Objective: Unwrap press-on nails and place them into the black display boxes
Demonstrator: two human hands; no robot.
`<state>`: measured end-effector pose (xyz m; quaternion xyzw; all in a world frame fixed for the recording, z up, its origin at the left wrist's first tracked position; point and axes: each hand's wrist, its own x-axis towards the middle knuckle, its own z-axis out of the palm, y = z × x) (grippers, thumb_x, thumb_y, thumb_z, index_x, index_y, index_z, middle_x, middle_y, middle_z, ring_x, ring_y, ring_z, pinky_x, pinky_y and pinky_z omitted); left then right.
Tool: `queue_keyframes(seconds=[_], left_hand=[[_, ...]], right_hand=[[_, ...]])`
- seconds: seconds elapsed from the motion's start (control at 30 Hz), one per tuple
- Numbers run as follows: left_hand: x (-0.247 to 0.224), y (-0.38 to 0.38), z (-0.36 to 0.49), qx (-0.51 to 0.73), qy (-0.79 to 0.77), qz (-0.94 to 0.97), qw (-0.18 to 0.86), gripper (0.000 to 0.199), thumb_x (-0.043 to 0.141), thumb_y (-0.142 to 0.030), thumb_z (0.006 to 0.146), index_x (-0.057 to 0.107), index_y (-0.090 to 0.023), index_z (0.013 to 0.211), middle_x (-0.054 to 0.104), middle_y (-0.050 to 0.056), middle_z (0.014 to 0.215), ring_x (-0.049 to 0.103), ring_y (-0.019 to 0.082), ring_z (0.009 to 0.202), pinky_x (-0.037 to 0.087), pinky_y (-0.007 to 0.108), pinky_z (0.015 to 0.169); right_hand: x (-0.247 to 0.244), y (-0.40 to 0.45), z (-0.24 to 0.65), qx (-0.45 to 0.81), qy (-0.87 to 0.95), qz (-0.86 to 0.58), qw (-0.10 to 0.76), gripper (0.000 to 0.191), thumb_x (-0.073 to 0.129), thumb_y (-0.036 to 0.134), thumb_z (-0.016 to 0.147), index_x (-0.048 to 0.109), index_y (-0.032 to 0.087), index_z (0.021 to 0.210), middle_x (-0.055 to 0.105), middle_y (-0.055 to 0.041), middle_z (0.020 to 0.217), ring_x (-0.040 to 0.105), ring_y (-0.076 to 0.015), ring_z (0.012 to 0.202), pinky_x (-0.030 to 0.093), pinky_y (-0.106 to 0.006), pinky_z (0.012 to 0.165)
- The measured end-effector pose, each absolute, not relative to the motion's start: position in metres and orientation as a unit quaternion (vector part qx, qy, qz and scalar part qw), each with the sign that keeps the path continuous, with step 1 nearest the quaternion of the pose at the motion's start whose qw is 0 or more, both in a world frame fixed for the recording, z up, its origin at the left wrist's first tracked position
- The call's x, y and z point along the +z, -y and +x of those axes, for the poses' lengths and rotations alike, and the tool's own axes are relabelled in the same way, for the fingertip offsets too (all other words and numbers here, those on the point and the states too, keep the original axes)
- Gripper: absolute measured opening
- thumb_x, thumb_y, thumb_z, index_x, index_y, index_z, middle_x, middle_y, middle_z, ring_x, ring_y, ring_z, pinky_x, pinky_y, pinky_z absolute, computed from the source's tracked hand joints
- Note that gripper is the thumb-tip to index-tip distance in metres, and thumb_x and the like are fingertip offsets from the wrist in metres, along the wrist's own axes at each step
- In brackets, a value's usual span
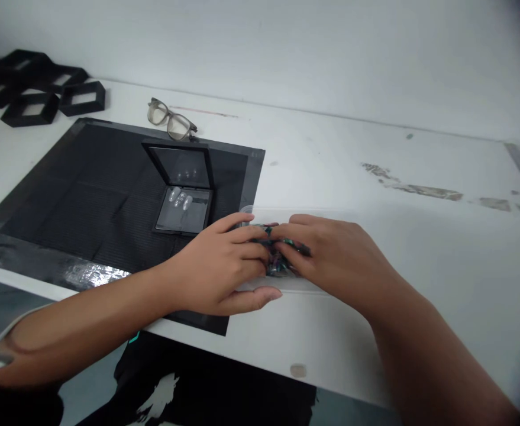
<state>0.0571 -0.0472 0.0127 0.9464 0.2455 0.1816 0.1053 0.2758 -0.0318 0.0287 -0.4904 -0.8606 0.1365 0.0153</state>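
Observation:
A clear plastic tray [304,285] lies on the white table, partly hidden under both hands. In it sits a small heap of dark, shiny pieces [280,263] with green and reddish glints; their kind is hard to make out. My left hand [228,260] reaches over the tray's left end, fingers apart and tips among the pieces, thumb stretched along the near side. From the right comes my right hand [330,245], its fingers closed around some of those dark pieces. Left of the hands an opened black display case [182,216] holds several pale, glossy nail tips [180,199].
The case rests on a black mat [86,189] taped to the table [419,337]. Eyeglasses [171,120] lie behind it. Several black frame-like boxes [82,99] are grouped at the back left. A wall [286,53] bounds the table's far edge.

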Motion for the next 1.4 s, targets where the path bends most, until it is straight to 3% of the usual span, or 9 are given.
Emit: queue_keyframes(seconds=[0.37, 0.57, 0.7, 0.8, 0.9, 1.03, 1.17, 1.4], left_hand=[[0.012, 0.048, 0.058, 0.193, -0.241, 0.945, 0.105, 0.039, 0.049, -0.046, 0.1, 0.076, -0.019, 0.089, 0.078, -0.001, 0.098, 0.066, 0.023, 0.112, 0.034, 0.043, 0.12], [0.01, 0.048, 0.055, 0.202, -0.235, 0.946, 0.089, 0.038, 0.05, -0.047, 0.1, 0.075, -0.021, 0.091, 0.078, 0.0, 0.1, 0.064, 0.023, 0.116, 0.035, 0.042, 0.12], [0.012, 0.048, 0.054, 0.256, -0.227, 0.937, 0.066, 0.028, 0.057, -0.044, 0.097, 0.073, -0.022, 0.093, 0.078, 0.0, 0.103, 0.065, 0.024, 0.119, 0.046, 0.039, 0.109], [0.014, 0.049, 0.055, 0.315, -0.245, 0.915, 0.058, 0.018, 0.065, -0.037, 0.093, 0.071, -0.023, 0.102, 0.079, -0.001, 0.101, 0.068, 0.021, 0.113, 0.054, 0.036, 0.097], [0.014, 0.047, 0.058, 0.397, -0.253, 0.881, 0.05, 0.02, 0.073, -0.03, 0.087, 0.068, -0.021, 0.105, 0.079, -0.001, 0.092, 0.072, 0.018, 0.098, 0.06, 0.031, 0.087], [0.014, 0.043, 0.06, 0.47, -0.203, 0.858, 0.037, 0.024, 0.077, -0.02, 0.083, 0.07, -0.016, 0.105, 0.078, 0.0, 0.085, 0.073, 0.014, 0.08, 0.064, 0.028, 0.084], [0.019, 0.042, 0.058, 0.456, -0.173, 0.871, 0.046, 0.012, 0.074, -0.015, 0.087, 0.073, -0.017, 0.099, 0.078, 0.001, 0.084, 0.073, 0.012, 0.079, 0.066, 0.028, 0.086], [0.016, 0.042, 0.058, 0.459, -0.175, 0.868, 0.072, 0.011, 0.077, -0.014, 0.085, 0.073, -0.01, 0.094, 0.08, 0.006, 0.089, 0.075, 0.013, 0.082, 0.067, 0.027, 0.083]], right_hand=[[0.028, 0.034, 0.273, 0.121, 0.857, -0.501, -0.01, 0.018, 0.049, 0.024, 0.096, 0.067, 0.021, 0.096, 0.075, -0.0033, 0.085, 0.066, -0.0195, 0.069, 0.034, -0.03, 0.057], [0.031, 0.035, 0.293, 0.19, 0.845, -0.491, 0.096, 0.016, 0.054, 0.033, 0.096, 0.066, 0.025, 0.103, 0.065, 0.0037, 0.067, 0.058, -0.0146, 0.058, 0.039, -0.028, 0.057], [0.034, 0.04, 0.301, 0.288, 0.81, -0.485, 0.161, 0.017, 0.056, 0.037, 0.096, 0.065, 0.026, 0.104, 0.05, 0.0071, 0.059, 0.046, -0.0117, 0.051, 0.04, -0.026, 0.051], [0.036, 0.045, 0.302, 0.34, 0.788, -0.477, 0.189, 0.016, 0.059, 0.039, 0.095, 0.066, 0.027, 0.104, 0.048, 0.0064, 0.062, 0.045, -0.011, 0.052, 0.041, -0.024, 0.049], [0.039, 0.048, 0.299, 0.378, 0.778, -0.458, 0.206, 0.015, 0.062, 0.039, 0.094, 0.066, 0.027, 0.102, 0.053, 0.0048, 0.065, 0.048, -0.0107, 0.054, 0.042, -0.023, 0.049], [0.042, 0.05, 0.291, 0.43, 0.771, -0.42, 0.209, 0.015, 0.061, 0.04, 0.095, 0.066, 0.025, 0.095, 0.053, 0.0036, 0.065, 0.046, -0.0105, 0.054, 0.04, -0.023, 0.048], [0.039, 0.05, 0.289, 0.462, 0.757, -0.406, 0.222, 0.017, 0.059, 0.042, 0.097, 0.066, 0.027, 0.097, 0.048, 0.0039, 0.064, 0.046, -0.0113, 0.056, 0.041, -0.023, 0.05], [0.036, 0.051, 0.29, 0.487, 0.751, -0.4, 0.195, 0.013, 0.067, 0.038, 0.092, 0.065, 0.025, 0.09, 0.054, 0.0037, 0.067, 0.043, -0.0103, 0.056, 0.039, -0.023, 0.049]])
